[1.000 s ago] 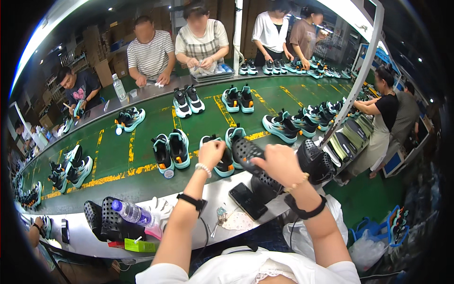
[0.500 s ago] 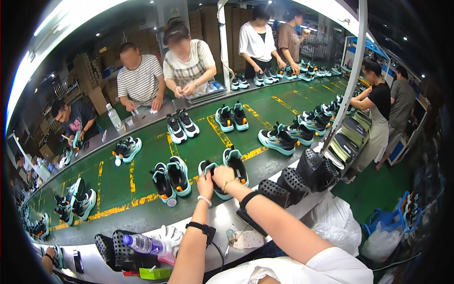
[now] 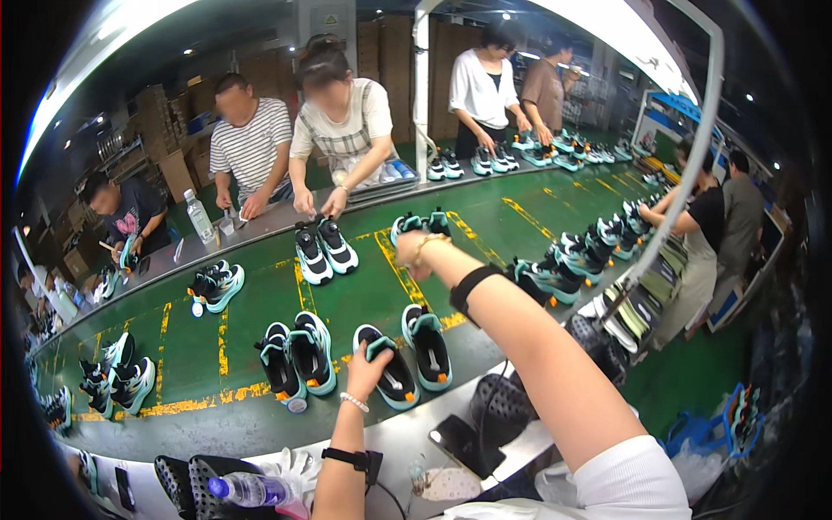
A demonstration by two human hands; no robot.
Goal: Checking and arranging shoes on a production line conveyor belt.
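My left hand (image 3: 368,370) is closed on the padded collar of a black sneaker (image 3: 399,383) with a teal sole, standing on the green conveyor belt (image 3: 260,295). Its mate, another black-and-teal sneaker (image 3: 426,348), stands just to the right. Farther out, my right hand (image 3: 418,253) reaches over the belt beside a pair of similar sneakers (image 3: 431,224), covering part of them. Its fingers are bent downward and partly hidden, so whether they touch a shoe is unclear.
More sneaker pairs (image 3: 296,357) stand along the belt. Across it, a co-worker's hands (image 3: 321,206) are at a black-and-white pair (image 3: 325,251). Near me are a purple-capped bottle (image 3: 251,490), black perforated shapes (image 3: 503,407) and a pole (image 3: 693,165) at the right.
My right hand has left the near sneaker and moved outward to the farther pair. My left hand stays on the near sneaker. The co-worker opposite has reached down to the black-and-white pair.
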